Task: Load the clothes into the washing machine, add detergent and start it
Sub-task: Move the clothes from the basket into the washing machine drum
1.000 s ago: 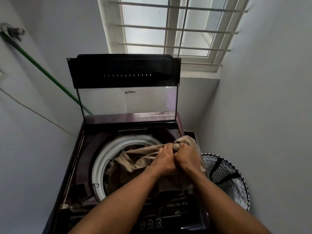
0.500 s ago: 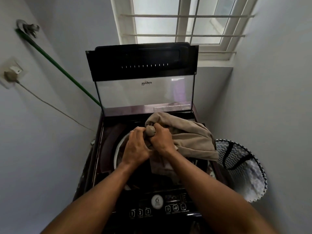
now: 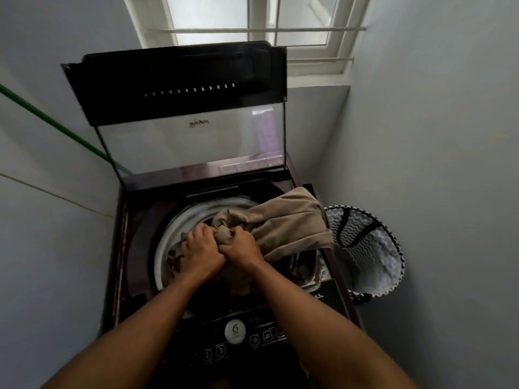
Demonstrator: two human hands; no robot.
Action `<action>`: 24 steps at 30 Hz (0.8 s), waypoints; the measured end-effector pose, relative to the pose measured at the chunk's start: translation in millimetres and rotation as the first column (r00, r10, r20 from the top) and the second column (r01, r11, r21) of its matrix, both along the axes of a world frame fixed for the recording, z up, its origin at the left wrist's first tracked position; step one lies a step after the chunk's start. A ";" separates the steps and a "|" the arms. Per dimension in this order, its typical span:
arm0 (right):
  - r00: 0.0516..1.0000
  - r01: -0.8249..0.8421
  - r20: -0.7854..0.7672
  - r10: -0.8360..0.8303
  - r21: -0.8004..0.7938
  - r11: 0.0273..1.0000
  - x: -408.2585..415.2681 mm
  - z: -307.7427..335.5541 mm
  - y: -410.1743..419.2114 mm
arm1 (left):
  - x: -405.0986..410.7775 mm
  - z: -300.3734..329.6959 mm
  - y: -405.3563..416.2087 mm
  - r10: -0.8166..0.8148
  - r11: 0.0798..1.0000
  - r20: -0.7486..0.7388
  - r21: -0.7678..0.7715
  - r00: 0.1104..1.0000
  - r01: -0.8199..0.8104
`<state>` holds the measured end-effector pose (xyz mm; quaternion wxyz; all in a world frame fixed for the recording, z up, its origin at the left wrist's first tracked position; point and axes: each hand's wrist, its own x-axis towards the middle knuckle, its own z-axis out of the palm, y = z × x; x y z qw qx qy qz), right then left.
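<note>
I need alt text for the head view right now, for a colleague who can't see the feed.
Both hands, left and right, grip a bunched beige garment over the open drum of a top-loading washing machine, part of the cloth draped over the machine's right edge. The glass lid stands raised under a barred window, and a patterned laundry basket sits to the right.
</note>
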<state>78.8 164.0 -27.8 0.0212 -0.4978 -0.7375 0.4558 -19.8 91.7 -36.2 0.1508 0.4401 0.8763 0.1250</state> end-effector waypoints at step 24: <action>0.901 0.338 -0.063 -0.429 -0.518 0.786 172.6 -22.9 165.7 | 154.4 17.6 181.2 -0.605 0.788 -0.057 0.097 0.794 0.608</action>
